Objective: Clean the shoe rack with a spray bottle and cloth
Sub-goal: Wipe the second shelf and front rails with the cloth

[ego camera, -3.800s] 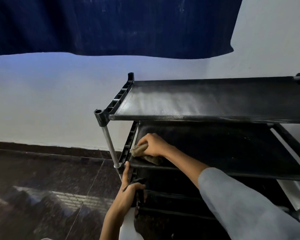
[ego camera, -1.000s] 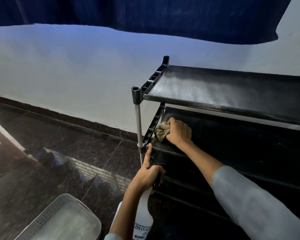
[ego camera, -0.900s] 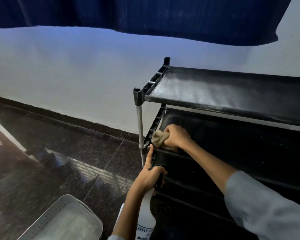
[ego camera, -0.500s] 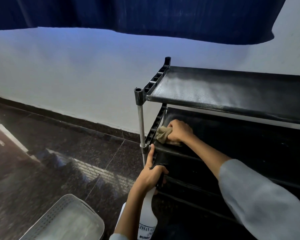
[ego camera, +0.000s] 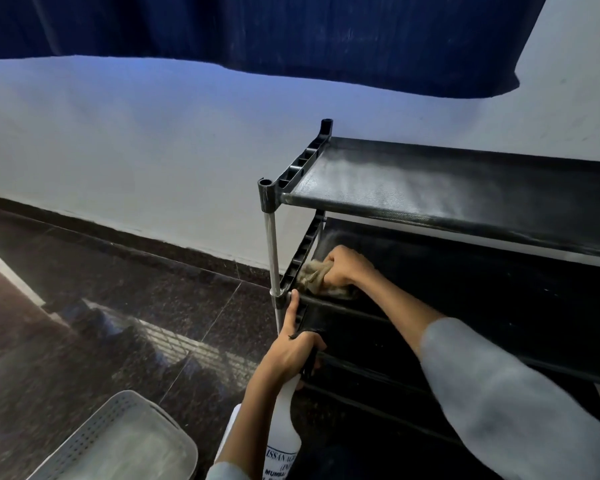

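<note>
1. A person kneels at a black shoe rack (ego camera: 465, 188) standing against a white wall; the right hand (ego camera: 343, 268) has its fingers closed around a bunched tan cloth (ego camera: 314, 277), pressed onto the front left corner of the second shelf
2. The left hand (ego camera: 291, 355) is wrapped around the neck of a white spray bottle (ego camera: 283, 427), held low in front of the rack, with one finger stretched up to touch the corner joint beside the metal post (ego camera: 272, 251)
3. To wipe well, I would judge: keep the cloth flat and pressed, work from the corner along the shelf in overlapping strokes, and reach the back edge under the top shelf
4. The bottle's label is partly cut off; the letters "ISSAN" and "MUMBA" can be read, the rest cannot
5. A white perforated basket (ego camera: 118, 441) sits on the dark floor at lower left
</note>
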`<state>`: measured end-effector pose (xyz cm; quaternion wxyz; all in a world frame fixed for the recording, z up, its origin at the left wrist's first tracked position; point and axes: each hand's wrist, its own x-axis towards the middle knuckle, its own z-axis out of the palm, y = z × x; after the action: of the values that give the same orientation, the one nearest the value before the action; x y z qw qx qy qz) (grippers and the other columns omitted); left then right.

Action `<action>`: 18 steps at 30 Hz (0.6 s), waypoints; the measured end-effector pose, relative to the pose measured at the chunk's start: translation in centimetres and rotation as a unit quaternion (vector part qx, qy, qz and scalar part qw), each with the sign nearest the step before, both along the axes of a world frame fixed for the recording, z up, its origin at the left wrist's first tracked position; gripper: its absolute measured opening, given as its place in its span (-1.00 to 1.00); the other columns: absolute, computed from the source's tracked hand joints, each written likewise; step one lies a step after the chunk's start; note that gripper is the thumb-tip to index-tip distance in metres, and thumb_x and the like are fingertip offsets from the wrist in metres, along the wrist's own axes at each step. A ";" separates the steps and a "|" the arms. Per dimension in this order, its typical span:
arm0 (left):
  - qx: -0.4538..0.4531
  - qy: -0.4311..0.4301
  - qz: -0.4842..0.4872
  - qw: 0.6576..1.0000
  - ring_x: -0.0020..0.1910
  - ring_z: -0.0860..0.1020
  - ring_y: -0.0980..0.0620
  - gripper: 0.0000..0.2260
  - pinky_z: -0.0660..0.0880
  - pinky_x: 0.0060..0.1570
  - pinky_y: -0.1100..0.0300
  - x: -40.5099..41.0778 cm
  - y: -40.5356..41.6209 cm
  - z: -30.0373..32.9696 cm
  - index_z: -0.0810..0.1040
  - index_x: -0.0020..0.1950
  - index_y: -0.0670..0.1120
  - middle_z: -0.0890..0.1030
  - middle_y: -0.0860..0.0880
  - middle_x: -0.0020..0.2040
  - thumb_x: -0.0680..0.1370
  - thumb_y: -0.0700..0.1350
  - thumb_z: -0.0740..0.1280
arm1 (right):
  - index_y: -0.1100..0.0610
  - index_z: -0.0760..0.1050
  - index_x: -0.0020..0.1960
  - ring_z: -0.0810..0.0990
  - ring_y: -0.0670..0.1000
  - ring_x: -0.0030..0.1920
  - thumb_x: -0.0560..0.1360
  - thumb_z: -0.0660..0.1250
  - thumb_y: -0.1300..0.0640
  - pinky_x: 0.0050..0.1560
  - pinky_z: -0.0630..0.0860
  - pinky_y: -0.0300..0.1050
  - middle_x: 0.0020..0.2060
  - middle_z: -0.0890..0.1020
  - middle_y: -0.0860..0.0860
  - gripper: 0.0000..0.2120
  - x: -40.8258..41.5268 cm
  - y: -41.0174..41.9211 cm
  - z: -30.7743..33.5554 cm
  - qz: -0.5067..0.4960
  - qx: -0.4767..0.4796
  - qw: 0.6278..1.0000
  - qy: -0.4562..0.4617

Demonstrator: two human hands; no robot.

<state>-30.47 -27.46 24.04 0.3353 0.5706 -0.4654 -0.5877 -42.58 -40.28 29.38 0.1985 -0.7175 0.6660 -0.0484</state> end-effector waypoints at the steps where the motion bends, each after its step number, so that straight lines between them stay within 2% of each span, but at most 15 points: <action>1: 0.000 0.001 -0.005 1.000 -0.28 0.58 -0.09 -0.14 0.58 -0.19 0.08 0.0 0.0 0.0 -0.13 0.46 0.43 0.63 -0.24 -0.09 0.45 -0.25 0.25 | -0.01 0.58 -0.06 0.61 0.05 -0.01 0.36 0.39 0.06 -0.10 0.46 -0.22 -0.02 0.63 0.02 -0.85 -0.2 0.2 0.0 0.016 0.029 0.999 0.004; 3: 0.001 0.015 -0.007 1.000 -0.29 0.58 -0.07 -0.14 0.55 -0.25 0.14 -0.1 0.0 0.1 -0.13 0.47 0.40 0.60 -0.25 0.01 0.45 -0.28 0.24 | -0.05 0.57 0.01 0.61 0.06 0.06 0.38 0.37 0.05 -0.05 0.45 -0.19 0.03 0.64 0.00 -0.79 -0.5 0.5 0.0 0.029 0.024 0.999 0.008; 7: 0.001 0.021 0.005 1.000 -0.32 0.57 -0.06 -0.13 0.54 -0.29 0.17 -0.6 -0.3 -0.1 -0.12 0.45 0.42 0.58 -0.24 -0.05 0.45 -0.30 0.24 | -0.05 0.49 0.14 0.56 0.11 0.15 0.42 0.35 0.12 0.03 0.44 -0.09 0.11 0.60 0.03 -0.70 -0.3 0.8 -0.6 0.025 -0.105 0.993 0.055; 10: 0.008 0.017 0.002 1.000 -0.29 0.57 -0.07 -0.15 0.53 -0.31 0.20 -0.3 -0.3 0.0 -0.09 0.46 0.41 0.52 -0.35 0.13 0.45 -0.29 0.24 | 0.01 0.44 0.18 0.57 0.12 0.14 0.48 0.33 0.16 0.00 0.44 -0.09 0.12 0.60 0.05 -0.72 -0.1 0.1 -1.1 -0.014 -0.175 0.981 0.085; 11: 0.010 0.019 0.003 1.000 -0.29 0.57 -0.07 -0.15 0.52 -0.32 0.21 -0.2 -0.3 0.2 -0.09 0.47 0.40 0.50 -0.35 0.13 0.45 -0.29 0.24 | 0.02 0.45 0.18 0.57 0.12 0.14 0.50 0.31 0.18 0.00 0.45 -0.09 0.12 0.60 0.06 -0.74 0.0 -0.1 -1.1 -0.030 -0.181 0.979 0.084; 14: 0.007 0.014 -0.003 1.000 -0.32 0.56 -0.06 -0.15 0.52 -0.32 0.21 0.0 -0.2 0.6 -0.12 0.48 0.37 0.54 -0.29 0.00 0.47 -0.30 0.23 | 0.06 0.51 0.19 0.57 0.12 0.18 0.47 0.32 0.17 0.06 0.48 -0.10 0.15 0.60 0.08 -0.70 0.4 -0.5 -0.3 -0.050 -0.115 0.991 0.051; 16: 0.009 0.019 -0.007 1.000 -0.33 0.56 -0.05 -0.16 0.52 -0.32 0.21 0.0 0.0 0.8 -0.11 0.49 0.36 0.55 -0.25 -0.07 0.47 -0.31 0.22 | 0.00 0.54 0.19 0.57 0.08 0.19 0.40 0.39 0.10 0.07 0.48 -0.15 0.16 0.60 0.03 -0.65 0.1 -0.1 -0.3 -0.016 -0.028 0.999 0.038; 18: 0.009 0.019 -0.012 1.000 -0.34 0.55 -0.05 -0.16 0.51 -0.33 0.21 -0.2 0.2 0.9 -0.10 0.47 0.38 0.58 -0.22 -0.13 0.47 -0.30 0.23 | -0.09 0.53 0.15 0.57 0.06 0.19 0.38 0.41 0.01 0.05 0.45 -0.19 0.15 0.60 -0.02 -0.66 -1.1 0.5 -0.3 0.011 0.007 0.999 0.041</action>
<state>-30.67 -27.25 24.90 0.3317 0.5567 -0.4610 -0.6062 -43.67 -39.75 29.10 0.1762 -0.7246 0.6661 -0.0119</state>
